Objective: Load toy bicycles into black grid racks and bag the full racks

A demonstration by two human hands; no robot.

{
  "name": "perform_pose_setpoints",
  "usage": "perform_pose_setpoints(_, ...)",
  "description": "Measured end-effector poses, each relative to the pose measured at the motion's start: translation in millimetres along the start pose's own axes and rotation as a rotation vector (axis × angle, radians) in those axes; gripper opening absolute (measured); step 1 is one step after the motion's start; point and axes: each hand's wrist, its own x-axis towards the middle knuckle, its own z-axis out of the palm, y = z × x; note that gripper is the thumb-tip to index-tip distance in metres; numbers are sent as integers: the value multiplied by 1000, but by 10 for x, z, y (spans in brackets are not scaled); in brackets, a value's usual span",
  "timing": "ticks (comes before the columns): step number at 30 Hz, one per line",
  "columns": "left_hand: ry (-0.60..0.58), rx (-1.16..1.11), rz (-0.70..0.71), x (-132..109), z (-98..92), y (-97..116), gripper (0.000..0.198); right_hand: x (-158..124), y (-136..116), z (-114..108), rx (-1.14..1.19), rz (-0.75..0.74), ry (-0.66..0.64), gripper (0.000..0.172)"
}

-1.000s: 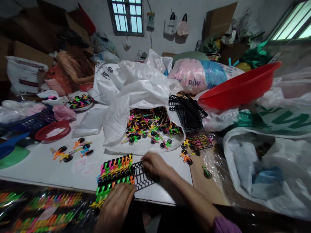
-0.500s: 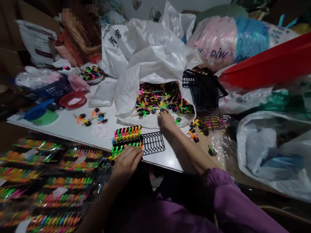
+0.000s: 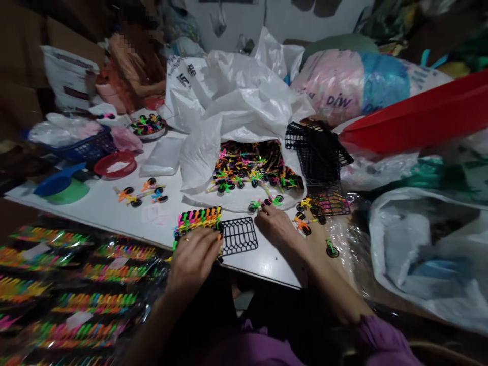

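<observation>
left hand (image 3: 194, 259) gripping rack (image 3: 239, 235) by its loaded end, at table (image 3: 114, 203) near edge | right hand (image 3: 276, 226) touching bike (image 3: 254, 206) at bag (image 3: 229, 101) mouth, grip unclear | risk: rack tipping off edge, if left grip is loosening

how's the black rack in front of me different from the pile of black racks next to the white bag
The front rack lies single and flat on the white table; the piled racks are stacked and tilted. About half of the front rack is packed with bright toy bikes, with the left hand on it; the piled racks look empty. Both are black plastic grids.
</observation>
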Motion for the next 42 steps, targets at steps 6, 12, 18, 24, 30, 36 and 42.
perform_pose_setpoints(6,-237,161,-9,400,274,-310,22,-221,-70,69,96,394,32,26)
perform_pose_setpoints(12,-228,160,-33,217,370,-345,22,19,-110,128,200,551,36,20)
perform_pose_setpoints(18,-210,93,-6,228,311,-310,18,87,-305,195,689,472,189,18)
perform_pose_setpoints(24,-247,40,-44,256,329,-303,18,207,-666,427,1216,385,142,18)
perform_pose_setpoints(30,-258,44,-112,272,296,-264,17,298,-810,472,1238,351,138,13)
perform_pose_setpoints(36,-214,-59,-135,268,265,-272,16,355,-908,589,882,252,205,9)
perform_pose_setpoints(42,-188,-103,-74,236,286,-308,23,352,-839,606,519,94,140,15)
